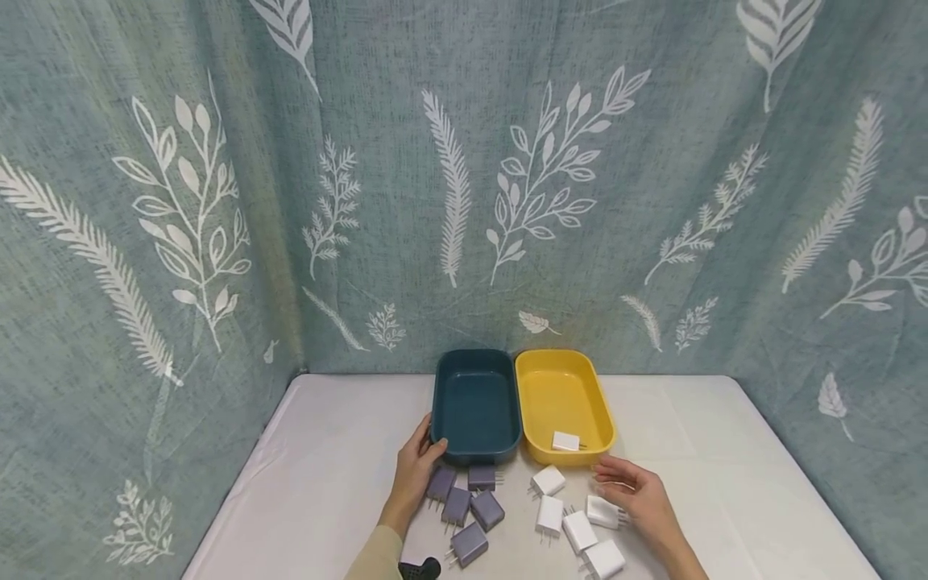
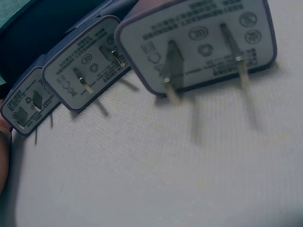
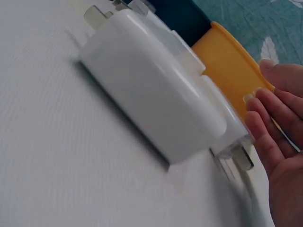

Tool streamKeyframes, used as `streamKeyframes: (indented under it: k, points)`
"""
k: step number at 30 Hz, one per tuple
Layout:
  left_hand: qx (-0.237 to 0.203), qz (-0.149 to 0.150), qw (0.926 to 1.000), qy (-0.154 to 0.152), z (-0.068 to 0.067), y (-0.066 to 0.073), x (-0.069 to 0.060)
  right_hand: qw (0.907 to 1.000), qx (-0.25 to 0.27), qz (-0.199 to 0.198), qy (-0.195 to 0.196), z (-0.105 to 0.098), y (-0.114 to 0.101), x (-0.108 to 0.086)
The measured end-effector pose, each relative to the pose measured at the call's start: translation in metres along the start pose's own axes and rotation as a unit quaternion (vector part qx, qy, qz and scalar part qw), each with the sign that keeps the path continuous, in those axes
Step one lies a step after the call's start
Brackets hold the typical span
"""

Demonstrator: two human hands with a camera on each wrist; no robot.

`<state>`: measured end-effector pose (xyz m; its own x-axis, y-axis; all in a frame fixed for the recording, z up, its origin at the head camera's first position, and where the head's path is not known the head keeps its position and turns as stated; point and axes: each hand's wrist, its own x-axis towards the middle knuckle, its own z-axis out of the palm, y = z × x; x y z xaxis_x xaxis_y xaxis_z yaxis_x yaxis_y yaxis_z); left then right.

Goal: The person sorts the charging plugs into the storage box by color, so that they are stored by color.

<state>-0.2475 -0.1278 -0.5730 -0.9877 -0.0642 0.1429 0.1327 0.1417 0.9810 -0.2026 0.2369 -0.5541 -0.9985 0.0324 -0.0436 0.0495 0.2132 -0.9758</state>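
A dark teal tray [image 1: 477, 455] and a yellow tray [image 1: 570, 457] stand side by side. My left hand [image 1: 413, 475] holds the teal tray's front left corner, thumb at the rim and fingers along the outer wall. My right hand [image 1: 641, 499] is by the yellow tray's front right corner, fingers relaxed with nothing between them; whether they touch the tray I cannot tell. One white charger [image 1: 565, 441] lies in the yellow tray. Several purple-grey chargers [image 1: 469, 544] lie before the teal tray, several white ones [image 1: 604, 558] before the yellow. The right wrist view shows a white charger [image 3: 147, 85] up close.
A black object [image 1: 420, 569] lies at the near edge beside my left sleeve. A green leaf-patterned curtain [image 1: 391, 201] hangs behind and on both sides of the white-covered table [image 1: 348, 419]. Charger prongs [image 2: 229, 47] stick out close to my left wrist.
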Motion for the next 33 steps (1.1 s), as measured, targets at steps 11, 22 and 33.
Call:
streamKeyframes:
  k: [11, 22, 33]
  points:
    - [-0.010, -0.001, 0.9999, -0.007, 0.001, 0.002, 0.002, 0.9993, 0.003, 0.034, -0.014, -0.007, 0.015, -0.005]
    - [0.003, -0.013, 0.9999, -0.010, -0.001, 0.000, 0.004, 0.9984, -0.007, 0.016, -0.053, -0.016, 0.018, -0.007]
    - [-0.009, -0.020, 0.9996, -0.018, -0.005, 0.016, -0.001, 0.9973, -0.036, 0.024, -0.060, -0.024, 0.024, -0.008]
